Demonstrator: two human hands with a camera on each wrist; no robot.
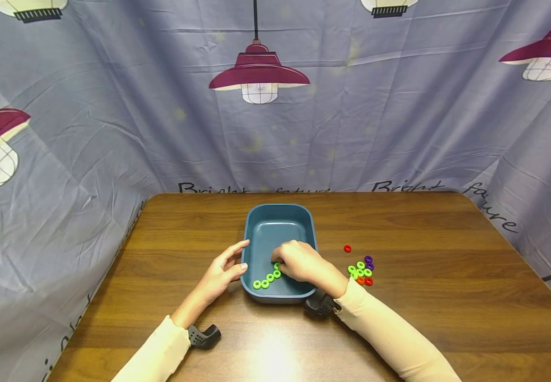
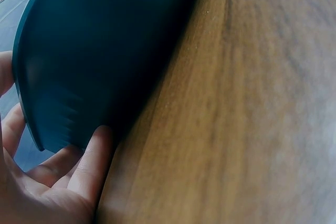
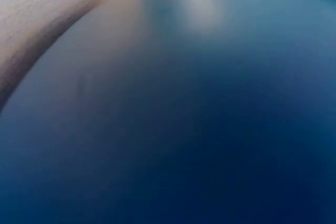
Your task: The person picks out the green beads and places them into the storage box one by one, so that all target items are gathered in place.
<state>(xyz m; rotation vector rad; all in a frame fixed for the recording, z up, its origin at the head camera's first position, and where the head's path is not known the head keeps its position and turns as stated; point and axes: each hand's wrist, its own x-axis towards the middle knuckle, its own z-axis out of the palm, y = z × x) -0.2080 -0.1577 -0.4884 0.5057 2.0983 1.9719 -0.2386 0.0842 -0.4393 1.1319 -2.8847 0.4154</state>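
Observation:
A blue rectangular box with rounded corners stands on the table. My left hand is at its left side, with thumb and index fingertip at the rim; in the left wrist view, fingers rest against the outer wall. My right hand reaches down into the box, its fingers bent and pinching a small green ring at the end of a curved row. Several other green rings form that row on the box floor. The right wrist view is blurred and mostly blue, with the fingertips hidden.
Right of the box, loose rings lie on the wooden table: several green rings, purple rings, red-orange rings, and a separate red ring. A curtain with printed lamps hangs behind the table.

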